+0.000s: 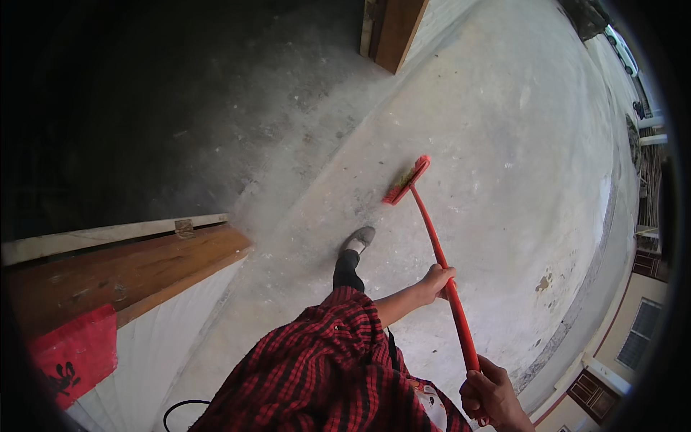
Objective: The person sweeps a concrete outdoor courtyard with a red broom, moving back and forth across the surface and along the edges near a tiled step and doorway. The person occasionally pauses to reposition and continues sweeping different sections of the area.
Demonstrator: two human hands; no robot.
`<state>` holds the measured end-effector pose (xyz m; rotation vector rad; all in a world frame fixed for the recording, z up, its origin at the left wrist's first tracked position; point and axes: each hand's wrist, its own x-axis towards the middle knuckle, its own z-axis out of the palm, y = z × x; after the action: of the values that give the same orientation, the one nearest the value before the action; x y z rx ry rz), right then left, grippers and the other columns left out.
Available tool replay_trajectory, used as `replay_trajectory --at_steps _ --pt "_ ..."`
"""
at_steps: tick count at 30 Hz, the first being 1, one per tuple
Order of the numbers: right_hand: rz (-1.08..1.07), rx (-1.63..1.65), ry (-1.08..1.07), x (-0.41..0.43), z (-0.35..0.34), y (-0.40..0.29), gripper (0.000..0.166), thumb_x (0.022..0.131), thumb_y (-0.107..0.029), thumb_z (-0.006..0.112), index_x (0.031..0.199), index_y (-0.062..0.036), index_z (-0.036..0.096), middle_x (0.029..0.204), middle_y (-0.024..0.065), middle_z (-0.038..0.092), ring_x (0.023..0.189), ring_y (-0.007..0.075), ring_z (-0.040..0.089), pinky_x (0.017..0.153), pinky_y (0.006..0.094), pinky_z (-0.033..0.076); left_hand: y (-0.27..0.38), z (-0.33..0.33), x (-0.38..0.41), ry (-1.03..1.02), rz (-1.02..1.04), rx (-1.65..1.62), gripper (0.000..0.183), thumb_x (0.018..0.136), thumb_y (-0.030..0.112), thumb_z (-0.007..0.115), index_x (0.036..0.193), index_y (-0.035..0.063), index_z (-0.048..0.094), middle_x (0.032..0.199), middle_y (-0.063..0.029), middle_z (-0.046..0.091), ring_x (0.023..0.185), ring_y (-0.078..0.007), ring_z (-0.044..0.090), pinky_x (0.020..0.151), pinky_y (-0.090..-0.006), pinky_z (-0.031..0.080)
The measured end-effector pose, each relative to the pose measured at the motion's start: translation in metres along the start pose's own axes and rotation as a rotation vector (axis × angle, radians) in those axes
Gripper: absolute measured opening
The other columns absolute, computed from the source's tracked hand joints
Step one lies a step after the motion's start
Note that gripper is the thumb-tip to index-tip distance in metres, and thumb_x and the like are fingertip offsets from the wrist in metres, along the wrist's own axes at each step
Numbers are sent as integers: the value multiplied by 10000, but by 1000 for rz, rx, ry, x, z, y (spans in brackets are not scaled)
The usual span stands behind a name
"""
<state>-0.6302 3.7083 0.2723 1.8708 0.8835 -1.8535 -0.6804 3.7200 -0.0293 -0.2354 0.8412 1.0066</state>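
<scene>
A red push broom (407, 181) with red and yellowish bristles rests its head on the grey concrete floor (496, 162). Its long red handle runs down toward me. My left hand (438, 283) is closed around the middle of the handle. Near the top end of the handle, at the lower right of the view, my right hand (486, 390) grips it too. A foot in a grey shoe (363, 236) stands on the floor a little below and left of the broom head. Small bits lie scattered on the concrete.
To the left is a dark doorway between a brown wooden post (399, 32) and a wooden frame (146, 259). Red paper (81, 351) with black writing hangs on the white wall (167, 318) at lower left. Across the yard, a building (615, 324) stands at the right edge.
</scene>
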Motion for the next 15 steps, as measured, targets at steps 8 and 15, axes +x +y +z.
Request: replay_trajectory --at_steps 8,15 --pt "133 320 -295 68 -43 -101 206 838 -85 433 1015 17 402 579 3 328 430 57 272 365 192 217 104 -51 13 375 73 -89 93 714 114 446 701 23 457 589 -88 521 474 -212 553 440 -371 504" --pt "127 391 -2 40 -55 -103 187 848 -93 402 1023 -26 404 523 -12 285 388 62 246 341 190 194 83 25 76 -44 -195 144 136 735 154 450 672 36 475 574 -99 535 488 -208 541 480 -350 473"
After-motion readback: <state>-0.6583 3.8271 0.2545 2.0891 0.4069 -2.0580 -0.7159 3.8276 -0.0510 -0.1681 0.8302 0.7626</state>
